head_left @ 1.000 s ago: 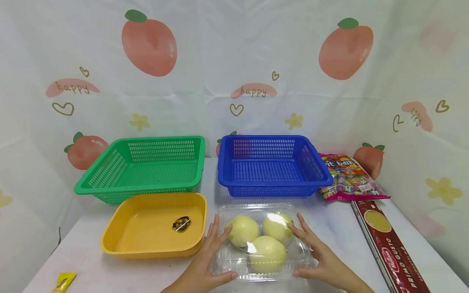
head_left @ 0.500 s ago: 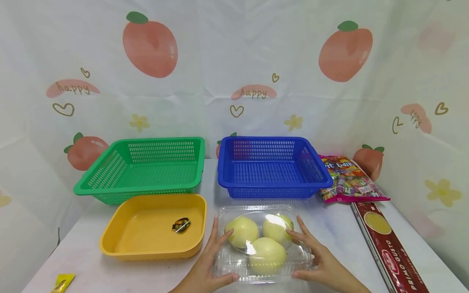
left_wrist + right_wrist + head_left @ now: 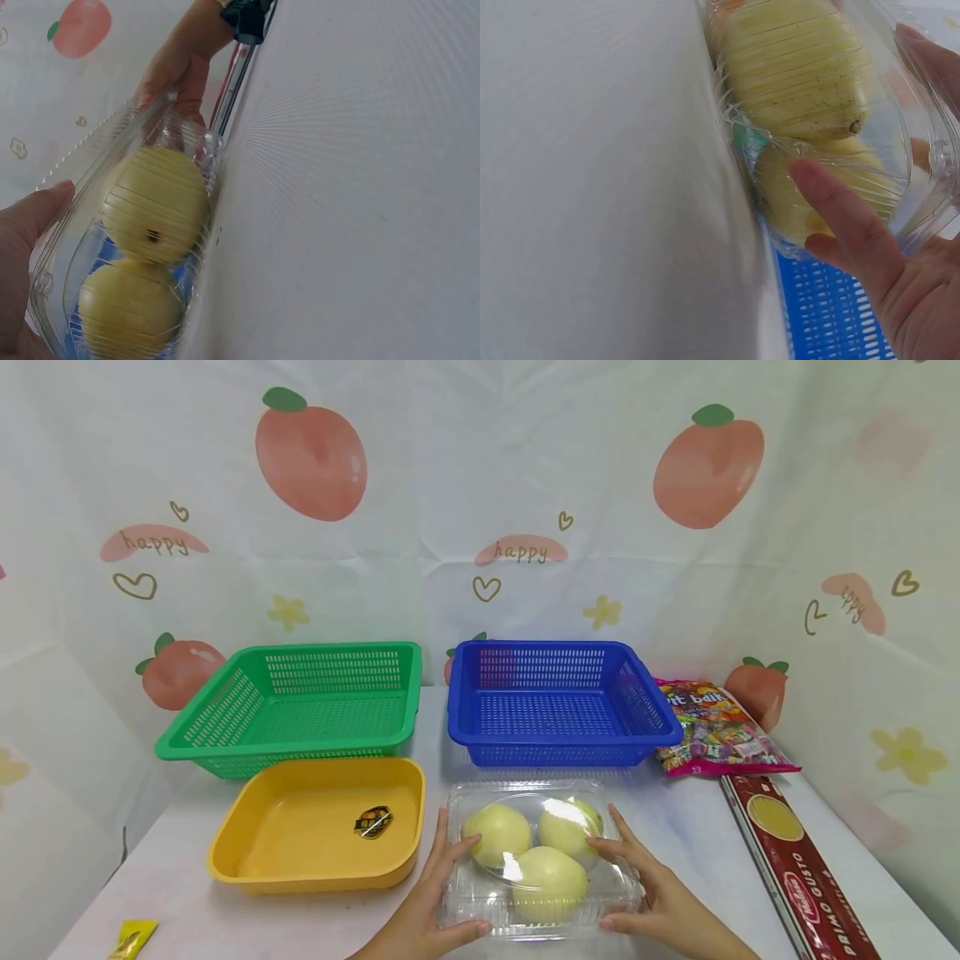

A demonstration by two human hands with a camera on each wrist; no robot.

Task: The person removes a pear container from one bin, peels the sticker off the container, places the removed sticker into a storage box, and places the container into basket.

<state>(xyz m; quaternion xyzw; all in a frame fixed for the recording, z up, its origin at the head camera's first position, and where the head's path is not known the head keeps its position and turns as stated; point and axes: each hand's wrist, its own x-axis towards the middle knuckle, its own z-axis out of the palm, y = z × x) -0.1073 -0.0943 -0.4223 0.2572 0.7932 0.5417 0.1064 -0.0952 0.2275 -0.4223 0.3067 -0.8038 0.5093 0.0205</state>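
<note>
In the head view, a clear plastic clamshell box [image 3: 480,903] sits at the front centre, its lid down over three pale yellow pears [image 3: 550,883]. My left hand [image 3: 429,902] holds the box's left side, with the thumb at the front edge and the fingers spread along the side and lid. On the opposite side my right hand [image 3: 654,893] holds it the same way. Both wrist views show the ribbed clear wall close up, with pears [image 3: 156,202] behind it. A finger [image 3: 847,214] of the right hand lies against that wall low down.
Behind stand a green basket [image 3: 300,750] and a blue basket [image 3: 562,752]. A yellow tray [image 3: 292,847] with a black-and-gold label [image 3: 373,821] is left of the box. A candy bag [image 3: 712,735] and a red spaghetti box [image 3: 798,868] lie right; a small yellow packet [image 3: 133,937] lies front left.
My left hand has shifted slightly along the box's side and my right fingers have settled a little lower on it. The box stays in place; the head view tilts slightly.
</note>
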